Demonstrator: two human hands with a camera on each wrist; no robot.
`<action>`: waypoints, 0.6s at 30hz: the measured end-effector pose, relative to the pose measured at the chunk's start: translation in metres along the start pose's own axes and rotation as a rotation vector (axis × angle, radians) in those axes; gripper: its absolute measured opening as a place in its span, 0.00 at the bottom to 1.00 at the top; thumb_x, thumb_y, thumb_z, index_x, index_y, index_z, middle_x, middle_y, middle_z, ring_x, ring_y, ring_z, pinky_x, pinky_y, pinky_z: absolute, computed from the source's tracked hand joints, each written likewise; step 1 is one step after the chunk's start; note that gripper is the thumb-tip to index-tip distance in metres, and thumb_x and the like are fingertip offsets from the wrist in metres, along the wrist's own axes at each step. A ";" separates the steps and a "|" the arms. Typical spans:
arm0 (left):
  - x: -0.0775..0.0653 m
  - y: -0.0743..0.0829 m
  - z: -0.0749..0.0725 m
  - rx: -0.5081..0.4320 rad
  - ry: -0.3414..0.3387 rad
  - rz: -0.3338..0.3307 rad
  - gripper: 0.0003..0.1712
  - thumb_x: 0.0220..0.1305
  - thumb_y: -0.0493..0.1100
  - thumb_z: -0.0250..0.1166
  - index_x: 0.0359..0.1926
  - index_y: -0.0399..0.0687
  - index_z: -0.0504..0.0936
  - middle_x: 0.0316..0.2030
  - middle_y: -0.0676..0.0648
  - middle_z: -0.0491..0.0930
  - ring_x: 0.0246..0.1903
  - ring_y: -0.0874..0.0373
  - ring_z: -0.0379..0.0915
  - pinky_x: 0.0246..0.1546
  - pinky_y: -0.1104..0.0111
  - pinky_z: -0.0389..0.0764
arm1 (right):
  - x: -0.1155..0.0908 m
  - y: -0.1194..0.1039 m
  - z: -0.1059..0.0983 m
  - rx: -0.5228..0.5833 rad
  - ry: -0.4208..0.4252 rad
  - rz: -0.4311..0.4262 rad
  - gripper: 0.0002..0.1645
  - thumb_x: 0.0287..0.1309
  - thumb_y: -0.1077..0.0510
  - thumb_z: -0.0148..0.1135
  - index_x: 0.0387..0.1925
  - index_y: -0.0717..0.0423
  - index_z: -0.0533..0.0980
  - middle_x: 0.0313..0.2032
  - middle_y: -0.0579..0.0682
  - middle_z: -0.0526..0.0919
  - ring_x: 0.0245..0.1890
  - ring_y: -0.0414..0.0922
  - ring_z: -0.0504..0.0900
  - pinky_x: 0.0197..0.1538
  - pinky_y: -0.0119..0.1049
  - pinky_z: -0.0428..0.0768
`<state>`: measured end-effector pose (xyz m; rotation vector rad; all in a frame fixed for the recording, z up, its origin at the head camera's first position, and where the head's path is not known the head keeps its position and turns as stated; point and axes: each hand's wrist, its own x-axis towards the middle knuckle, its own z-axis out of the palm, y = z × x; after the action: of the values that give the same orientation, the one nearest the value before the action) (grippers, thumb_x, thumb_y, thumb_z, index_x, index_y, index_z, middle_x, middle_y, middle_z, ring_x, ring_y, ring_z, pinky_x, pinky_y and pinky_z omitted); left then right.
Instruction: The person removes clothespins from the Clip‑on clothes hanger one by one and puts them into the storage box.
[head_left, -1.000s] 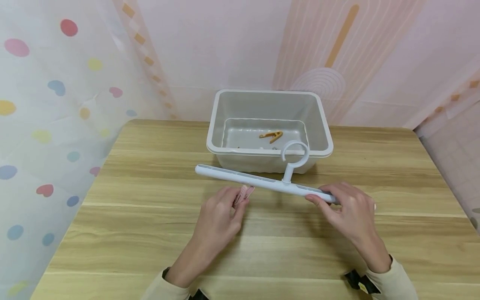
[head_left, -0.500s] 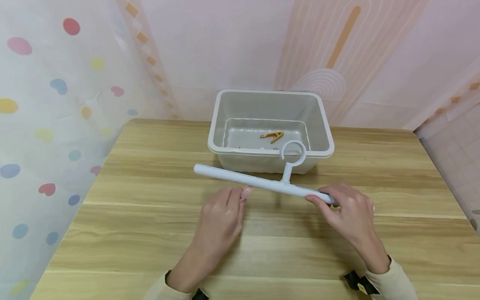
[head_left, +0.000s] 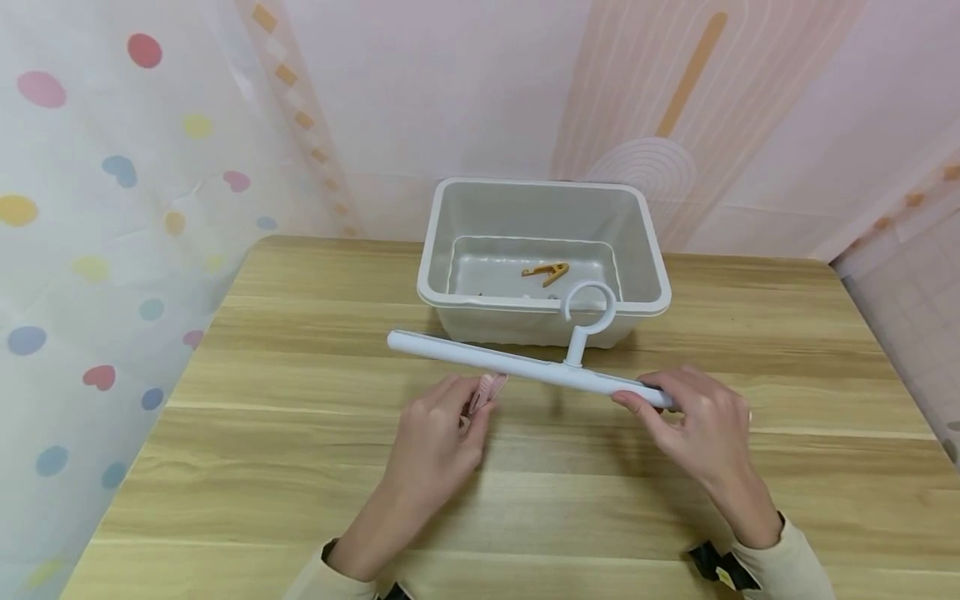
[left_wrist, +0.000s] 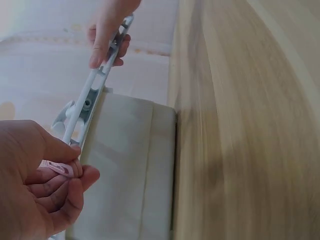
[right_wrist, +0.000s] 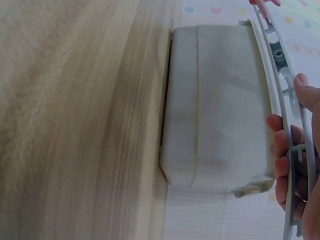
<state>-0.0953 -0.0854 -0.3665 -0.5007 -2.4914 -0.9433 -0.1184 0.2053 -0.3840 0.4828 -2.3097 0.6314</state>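
My right hand grips the right end of a white plastic hanger bar, which slants up to the left above the table. A round hook rises from the bar in front of the bin. Just under the bar's left half, my left hand pinches a pink clothespin between thumb and fingers. The left wrist view shows the pink clothespin close to the hanger; whether they touch I cannot tell. Open slots and small crosspieces show along the bar's underside in the right wrist view.
Behind the hanger a light grey plastic bin stands at the back of the wooden table. In it lie an orange clothespin and small bits partly hidden by its front rim. A patterned curtain hangs behind the table.
My left hand turned slightly and back again, so more of the pink clothespin shows than half a second ago. The hanger bar rolled a little; the right hand stays in place.
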 end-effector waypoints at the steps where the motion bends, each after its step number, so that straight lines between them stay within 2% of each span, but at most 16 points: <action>1: 0.000 0.000 0.000 -0.039 -0.018 -0.040 0.07 0.56 0.34 0.74 0.32 0.39 0.83 0.24 0.50 0.78 0.23 0.64 0.69 0.23 0.77 0.73 | 0.000 0.000 0.000 -0.003 0.003 -0.001 0.34 0.56 0.24 0.60 0.25 0.49 0.86 0.21 0.43 0.85 0.18 0.35 0.72 0.18 0.28 0.61; 3: 0.001 0.000 -0.001 -0.130 -0.060 -0.131 0.06 0.56 0.34 0.74 0.33 0.40 0.83 0.24 0.50 0.80 0.24 0.65 0.71 0.24 0.77 0.76 | 0.000 0.000 0.001 -0.003 0.012 -0.004 0.36 0.57 0.23 0.59 0.24 0.49 0.86 0.21 0.43 0.85 0.18 0.36 0.72 0.18 0.28 0.61; 7: 0.002 -0.002 -0.001 -0.365 -0.171 -0.357 0.06 0.57 0.34 0.73 0.37 0.42 0.86 0.27 0.48 0.83 0.26 0.65 0.75 0.29 0.75 0.80 | 0.000 0.001 0.002 0.003 0.029 -0.005 0.38 0.57 0.22 0.56 0.24 0.49 0.86 0.20 0.44 0.85 0.17 0.35 0.71 0.18 0.28 0.61; 10: 0.003 -0.004 -0.001 -0.547 -0.252 -0.495 0.05 0.61 0.34 0.70 0.39 0.41 0.86 0.29 0.44 0.86 0.28 0.58 0.81 0.32 0.74 0.82 | 0.001 0.001 0.002 0.012 0.032 0.000 0.38 0.57 0.21 0.55 0.24 0.49 0.86 0.20 0.44 0.85 0.18 0.35 0.70 0.18 0.28 0.60; 14: 0.005 -0.008 0.000 -0.704 -0.330 -0.583 0.07 0.65 0.34 0.66 0.42 0.34 0.84 0.33 0.38 0.87 0.33 0.52 0.86 0.38 0.69 0.85 | 0.001 0.001 0.002 0.018 0.027 0.007 0.38 0.57 0.21 0.55 0.24 0.49 0.86 0.20 0.44 0.85 0.18 0.35 0.70 0.18 0.28 0.61; 18: 0.006 -0.010 0.000 -0.802 -0.376 -0.631 0.11 0.67 0.34 0.64 0.45 0.28 0.81 0.37 0.35 0.87 0.33 0.58 0.86 0.40 0.69 0.86 | 0.001 0.001 0.002 0.028 0.025 0.012 0.38 0.57 0.22 0.56 0.24 0.49 0.86 0.20 0.43 0.85 0.18 0.34 0.69 0.19 0.26 0.60</action>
<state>-0.1048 -0.0914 -0.3691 -0.0948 -2.5426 -2.3144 -0.1201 0.2049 -0.3850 0.4713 -2.2847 0.6724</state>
